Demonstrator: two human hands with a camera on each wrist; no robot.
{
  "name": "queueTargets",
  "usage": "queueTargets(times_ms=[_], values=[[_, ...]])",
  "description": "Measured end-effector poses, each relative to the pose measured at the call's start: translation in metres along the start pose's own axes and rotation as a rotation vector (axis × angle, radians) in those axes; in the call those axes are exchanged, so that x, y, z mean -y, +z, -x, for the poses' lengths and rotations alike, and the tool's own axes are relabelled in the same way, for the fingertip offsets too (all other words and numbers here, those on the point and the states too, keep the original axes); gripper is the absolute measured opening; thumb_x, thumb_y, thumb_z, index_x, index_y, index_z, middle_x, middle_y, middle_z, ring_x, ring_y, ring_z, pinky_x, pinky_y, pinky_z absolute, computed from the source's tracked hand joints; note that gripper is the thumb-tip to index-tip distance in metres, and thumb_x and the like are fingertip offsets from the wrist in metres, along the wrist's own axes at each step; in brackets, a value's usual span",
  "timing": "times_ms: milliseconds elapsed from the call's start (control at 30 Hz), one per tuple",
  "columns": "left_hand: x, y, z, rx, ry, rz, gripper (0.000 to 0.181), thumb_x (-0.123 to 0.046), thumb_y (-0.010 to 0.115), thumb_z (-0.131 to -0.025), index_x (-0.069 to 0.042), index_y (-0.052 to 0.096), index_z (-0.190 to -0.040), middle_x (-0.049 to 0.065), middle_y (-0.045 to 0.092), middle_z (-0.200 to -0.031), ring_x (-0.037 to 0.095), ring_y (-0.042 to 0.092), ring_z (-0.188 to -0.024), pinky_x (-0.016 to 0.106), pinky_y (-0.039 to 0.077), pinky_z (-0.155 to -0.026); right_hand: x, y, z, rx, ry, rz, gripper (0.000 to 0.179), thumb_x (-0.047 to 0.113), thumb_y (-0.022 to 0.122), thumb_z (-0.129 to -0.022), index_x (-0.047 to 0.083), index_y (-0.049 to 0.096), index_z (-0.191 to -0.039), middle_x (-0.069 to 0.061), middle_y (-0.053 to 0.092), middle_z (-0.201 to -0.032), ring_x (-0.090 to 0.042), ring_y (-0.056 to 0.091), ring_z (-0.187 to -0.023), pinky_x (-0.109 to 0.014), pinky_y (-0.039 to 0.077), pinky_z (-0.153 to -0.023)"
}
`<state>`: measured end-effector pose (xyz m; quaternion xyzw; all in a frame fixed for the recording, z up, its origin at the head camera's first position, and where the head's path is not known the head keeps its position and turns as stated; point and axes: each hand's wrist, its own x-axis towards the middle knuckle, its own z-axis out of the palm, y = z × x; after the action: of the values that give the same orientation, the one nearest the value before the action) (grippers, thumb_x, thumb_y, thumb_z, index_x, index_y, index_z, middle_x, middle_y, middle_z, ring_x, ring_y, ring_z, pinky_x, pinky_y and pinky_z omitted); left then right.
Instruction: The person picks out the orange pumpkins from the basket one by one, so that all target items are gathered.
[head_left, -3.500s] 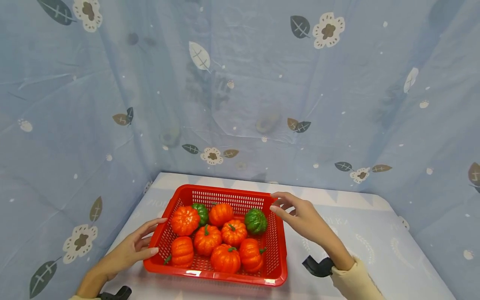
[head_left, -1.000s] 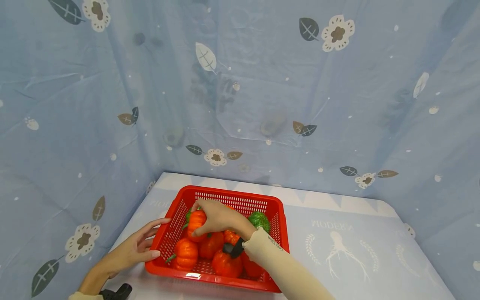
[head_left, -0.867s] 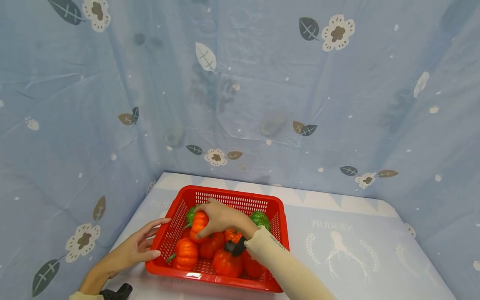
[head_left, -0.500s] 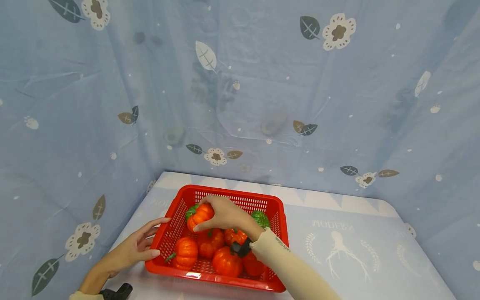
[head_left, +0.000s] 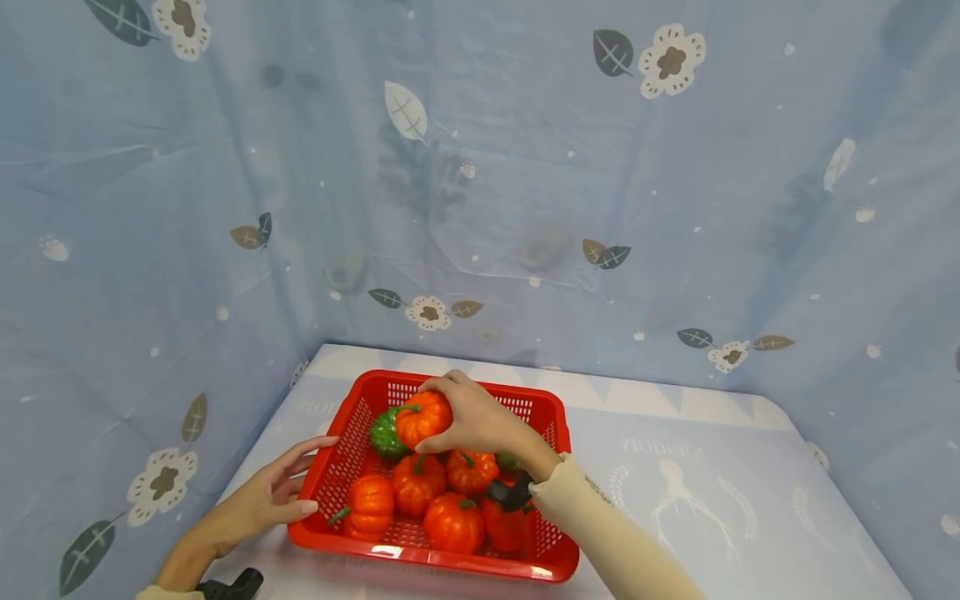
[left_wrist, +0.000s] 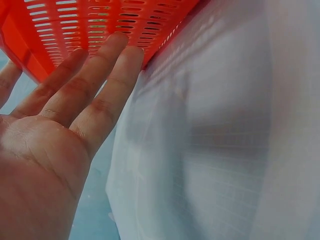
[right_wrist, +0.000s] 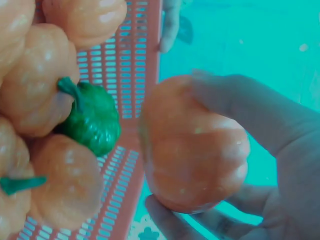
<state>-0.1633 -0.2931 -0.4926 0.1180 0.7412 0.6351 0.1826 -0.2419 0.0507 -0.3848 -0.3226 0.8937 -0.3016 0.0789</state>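
In the head view a red plastic basket (head_left: 341, 446) holds several small orange pumpkins, such as one lying on its side (head_left: 369, 507). My right hand (head_left: 483, 421) grips an orange pumpkin (head_left: 423, 419) with a green stem, raised above the basket's back part. In the right wrist view the thumb and fingers wrap this pumpkin (right_wrist: 195, 150), clear of the others. A green pumpkin (head_left: 386, 435) lies just left of it. My left hand (head_left: 258, 500) is at the basket's left rim; in the left wrist view its extended fingers (left_wrist: 107, 100) rest against the slotted wall (left_wrist: 95, 25).
The basket stands on a table with a pale printed cloth (head_left: 690, 475), which stretches away to the right. A blue patterned curtain (head_left: 495, 183) hangs behind and at both sides. A second green pumpkin (head_left: 508, 461) is mostly hidden under the right forearm.
My right hand came from the right rim into the basket, took hold of an orange pumpkin at the back left, then lifted and moved it rightward while turning it. The left hand stayed put.
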Motion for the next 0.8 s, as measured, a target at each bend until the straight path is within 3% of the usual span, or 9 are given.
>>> queueTargets(times_ms=[400,667,800], values=[[0.002,0.001,0.001,-0.010,-0.019,0.006,0.079,-0.011,0.069,-0.095,-0.021,0.027,-0.161,0.029,0.025,-0.160,0.042,0.044,-0.135,0.044,0.058,-0.093,-0.032,-0.028,0.035,-0.190,0.052,-0.175,0.078,0.064,0.083,-0.076,0.032,0.055,-0.140,0.013,0.060,-0.126,-0.009,0.062,-0.106,-0.034,0.056,-0.088],[0.000,0.002,0.001,-0.013,-0.027,0.009,0.080,-0.012,0.069,-0.095,-0.021,0.026,-0.162,0.028,0.023,-0.162,0.043,0.042,-0.137,0.045,0.057,-0.093,-0.054,-0.041,0.054,-0.256,0.040,-0.155,0.077,0.049,0.086,-0.080,0.021,0.054,-0.144,0.004,0.058,-0.133,-0.017,0.064,-0.110,-0.036,0.058,-0.089],[0.000,0.002,0.001,-0.007,-0.022,0.014,0.080,-0.011,0.069,-0.096,-0.021,0.026,-0.162,0.028,0.023,-0.161,0.042,0.042,-0.137,0.044,0.057,-0.094,-0.065,-0.047,0.063,-0.280,0.046,-0.144,0.074,0.045,0.088,-0.080,0.024,0.054,-0.143,0.003,0.056,-0.134,-0.020,0.064,-0.109,-0.037,0.059,-0.087]])
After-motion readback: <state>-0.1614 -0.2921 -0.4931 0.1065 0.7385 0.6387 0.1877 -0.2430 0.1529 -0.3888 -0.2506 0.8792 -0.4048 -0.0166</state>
